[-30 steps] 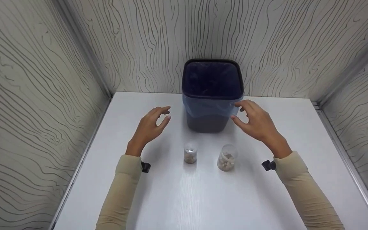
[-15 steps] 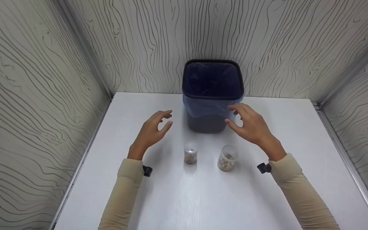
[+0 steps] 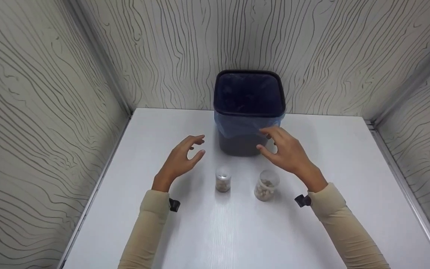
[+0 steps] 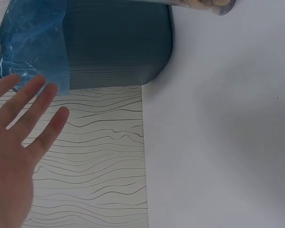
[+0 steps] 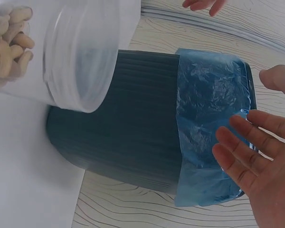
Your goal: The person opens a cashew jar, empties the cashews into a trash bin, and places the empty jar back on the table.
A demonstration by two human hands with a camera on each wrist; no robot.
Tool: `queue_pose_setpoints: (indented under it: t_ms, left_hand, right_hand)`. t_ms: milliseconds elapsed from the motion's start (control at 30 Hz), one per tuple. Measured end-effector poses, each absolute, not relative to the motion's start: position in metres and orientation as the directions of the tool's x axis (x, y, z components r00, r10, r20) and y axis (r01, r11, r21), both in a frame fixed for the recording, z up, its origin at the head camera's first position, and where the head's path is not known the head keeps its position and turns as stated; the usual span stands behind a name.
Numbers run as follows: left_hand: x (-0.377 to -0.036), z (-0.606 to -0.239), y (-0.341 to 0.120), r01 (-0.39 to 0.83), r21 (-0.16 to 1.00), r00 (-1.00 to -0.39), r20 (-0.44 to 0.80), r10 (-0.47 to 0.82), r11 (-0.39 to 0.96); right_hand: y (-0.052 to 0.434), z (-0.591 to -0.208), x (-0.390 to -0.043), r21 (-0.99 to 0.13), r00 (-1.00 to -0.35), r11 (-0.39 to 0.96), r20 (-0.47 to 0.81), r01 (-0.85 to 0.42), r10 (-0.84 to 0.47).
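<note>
My left hand (image 3: 180,157) hovers above the table, left of a small clear jar (image 3: 223,181) with brownish contents low inside it. Its fingers are spread and hold nothing, as the left wrist view also shows. To the right stands a wider clear jar (image 3: 266,185), holding unshelled peanuts (image 5: 12,47) and with no lid on its mouth. My right hand (image 3: 286,151) is in the air beyond and to the right of that jar, fingers loosely bent around nothing. Behind both jars is a dark bin (image 3: 239,144) with a blue bag (image 5: 211,128) folded over its rim.
The white table (image 3: 200,239) backs onto a wood-patterned wall (image 3: 170,56), with similar panels at both sides. The bin stands near the back edge. Metal rails (image 3: 405,194) run along the table's sides.
Both hands have come toward the person and closer together, lower in the head view. The jars and the bin have stayed in place.
</note>
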State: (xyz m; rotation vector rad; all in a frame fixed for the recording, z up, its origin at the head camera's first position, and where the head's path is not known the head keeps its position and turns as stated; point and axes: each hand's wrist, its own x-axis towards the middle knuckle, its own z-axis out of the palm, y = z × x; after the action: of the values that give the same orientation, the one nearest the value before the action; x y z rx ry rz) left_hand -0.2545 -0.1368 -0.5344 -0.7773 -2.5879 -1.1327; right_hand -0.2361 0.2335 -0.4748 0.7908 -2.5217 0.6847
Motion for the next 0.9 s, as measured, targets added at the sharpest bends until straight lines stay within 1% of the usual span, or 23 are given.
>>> queue_pose_setpoints:
  t_ms: [100,300,700,900]
  left_hand:
    - [-0.253,-0.537,-0.136,0.532,0.636,-0.846,0.370,0.384,0.559]
    - [-0.250,-0.544,-0.134,0.514,0.658,-0.855,0.340,0.392,0.550]
    - [-0.242,-0.551,-0.129,0.493,0.682,-0.863,0.309,0.399,0.539]
    - [-0.239,-0.559,-0.124,0.492,0.686,-0.862,0.299,0.409,0.536]
  right_hand:
    - [0.231,-0.478,-0.235,-0.326,-0.753,0.715,0.506,-0.619,-0.421]
    - [0.226,-0.482,-0.232,-0.333,-0.767,0.719,0.474,-0.611,-0.432]
    - [0.216,-0.491,-0.230,-0.320,-0.744,0.699,0.484,-0.640,-0.460]
    - [0.212,-0.494,-0.228,-0.338,-0.752,0.692,0.470,-0.637,-0.463]
